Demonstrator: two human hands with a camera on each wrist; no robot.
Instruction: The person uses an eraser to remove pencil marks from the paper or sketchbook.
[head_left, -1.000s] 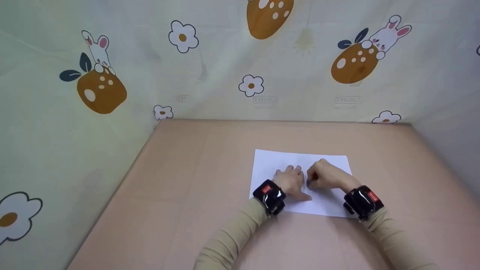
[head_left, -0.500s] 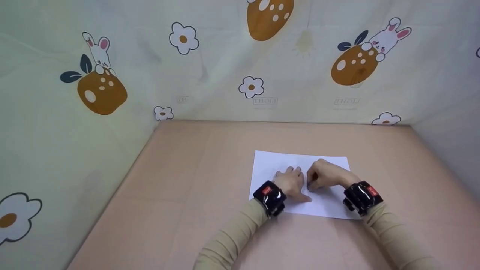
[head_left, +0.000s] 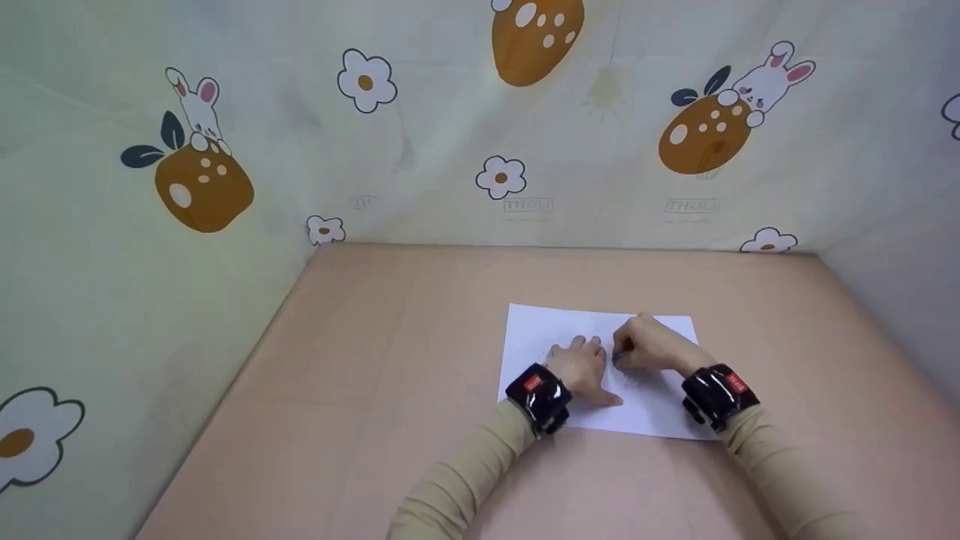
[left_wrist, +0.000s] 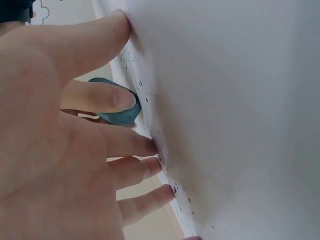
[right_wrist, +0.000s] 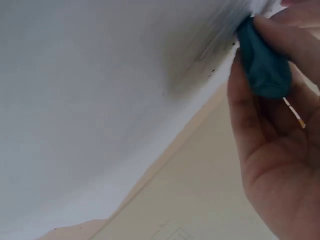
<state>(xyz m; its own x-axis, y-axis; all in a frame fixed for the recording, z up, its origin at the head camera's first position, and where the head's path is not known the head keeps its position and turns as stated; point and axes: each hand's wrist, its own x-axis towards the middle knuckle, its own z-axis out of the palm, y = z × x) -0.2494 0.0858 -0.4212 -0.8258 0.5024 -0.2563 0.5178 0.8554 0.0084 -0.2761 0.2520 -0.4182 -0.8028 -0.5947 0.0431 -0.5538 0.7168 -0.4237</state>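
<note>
A white sheet of paper (head_left: 660, 409) lies on the table under both hands. My left hand (head_left: 579, 373) rests on its middle, fingers spread and fairly straight, the thumb pointing right. Just right of it, my right hand (head_left: 652, 345) pinches a soft-looking teal eraser (right_wrist: 265, 67) between thumb and fingers. The eraser's tip touches the paper beside grey scribbled streaks (right_wrist: 220, 35). In the left wrist view the same eraser (left_wrist: 122, 116) shows behind the left thumb and fingers. Small dark crumbs (left_wrist: 176, 189) are scattered on the paper near the left fingertips.
The tan tabletop (head_left: 375, 360) extends around the paper. A cream cloth (head_left: 420, 150) printed with rabbits, fruit and flowers hangs behind the table and along its left side. Each wrist wears a black camera band (head_left: 538, 397).
My right hand with the eraser has shifted slightly up and away across the paper, uncovering faint grey marks below it. My left hand stays in place on the sheet.
</note>
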